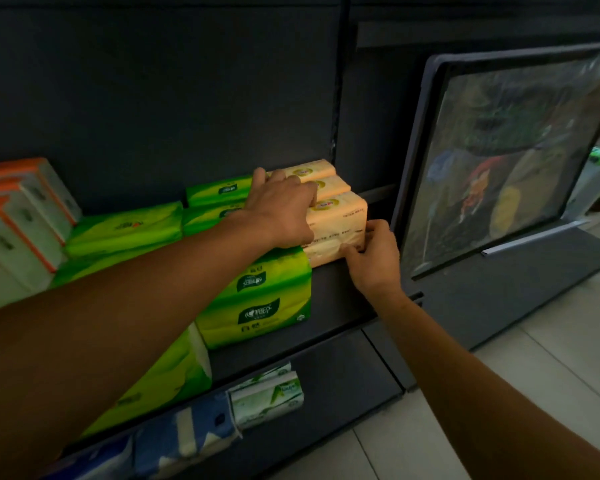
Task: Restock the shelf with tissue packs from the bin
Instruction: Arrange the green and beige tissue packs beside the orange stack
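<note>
A bundle of pale orange tissue packs (340, 209) lies on the dark shelf (340, 296), pushed against the back panel. My left hand (284, 209) rests flat on top of the bundle, fingers spread over it. My right hand (371, 254) pinches the bundle's lower right front corner. Green tissue packs (267, 299) stand just left of the orange ones, partly under my left forearm. More green packs (125, 226) lie further left. The bin is not in view.
White and orange packs (18, 230) fill the shelf's left end. Below, a lower shelf holds white-green packs (267, 396) and blue-white packs (187, 434). A dark framed glossy panel (506, 161) stands at the shelf's right end. Pale floor tiles (499, 393) lie at the lower right.
</note>
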{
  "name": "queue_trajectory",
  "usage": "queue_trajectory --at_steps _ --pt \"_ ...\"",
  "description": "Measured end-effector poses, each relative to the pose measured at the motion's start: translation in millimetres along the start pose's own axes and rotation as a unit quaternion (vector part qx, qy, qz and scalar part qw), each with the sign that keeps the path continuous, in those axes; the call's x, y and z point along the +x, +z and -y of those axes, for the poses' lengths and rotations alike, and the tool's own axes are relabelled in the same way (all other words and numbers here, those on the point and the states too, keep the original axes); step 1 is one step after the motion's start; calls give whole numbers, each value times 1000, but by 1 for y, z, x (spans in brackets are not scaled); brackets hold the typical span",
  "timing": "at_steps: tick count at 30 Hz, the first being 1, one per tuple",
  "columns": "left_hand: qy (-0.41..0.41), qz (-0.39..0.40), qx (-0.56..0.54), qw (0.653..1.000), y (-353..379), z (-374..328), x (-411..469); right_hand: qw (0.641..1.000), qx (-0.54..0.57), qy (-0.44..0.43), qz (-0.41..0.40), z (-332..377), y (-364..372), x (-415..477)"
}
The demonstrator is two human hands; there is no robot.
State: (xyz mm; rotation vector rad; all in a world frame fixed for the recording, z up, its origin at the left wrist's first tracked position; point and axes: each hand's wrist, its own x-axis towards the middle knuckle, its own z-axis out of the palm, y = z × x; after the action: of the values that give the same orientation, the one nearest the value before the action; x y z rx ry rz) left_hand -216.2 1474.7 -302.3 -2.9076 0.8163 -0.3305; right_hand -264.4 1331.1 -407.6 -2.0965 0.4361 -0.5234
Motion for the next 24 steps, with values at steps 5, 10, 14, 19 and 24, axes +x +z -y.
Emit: queue_trajectory --at_steps 5,10,14,19,24 --pt "-39 35 -44 998 -6 -4 4 999 9 53 1 2 -8 -4" --pt "-56 9 -77 995 -6 -8 -1 995 60 80 26 1 -21 -8" --pt "-85 -11 -129 988 -9 -14 -10 984 138 90 72 3 -32 -21" --pt "-100 -43 -157 982 -26 -26 -31 973 188 97 96 25 -60 -48" --pt "-61 -37 -289 955 -62 -47 -56 960 236 73 132 58 -105 -73"
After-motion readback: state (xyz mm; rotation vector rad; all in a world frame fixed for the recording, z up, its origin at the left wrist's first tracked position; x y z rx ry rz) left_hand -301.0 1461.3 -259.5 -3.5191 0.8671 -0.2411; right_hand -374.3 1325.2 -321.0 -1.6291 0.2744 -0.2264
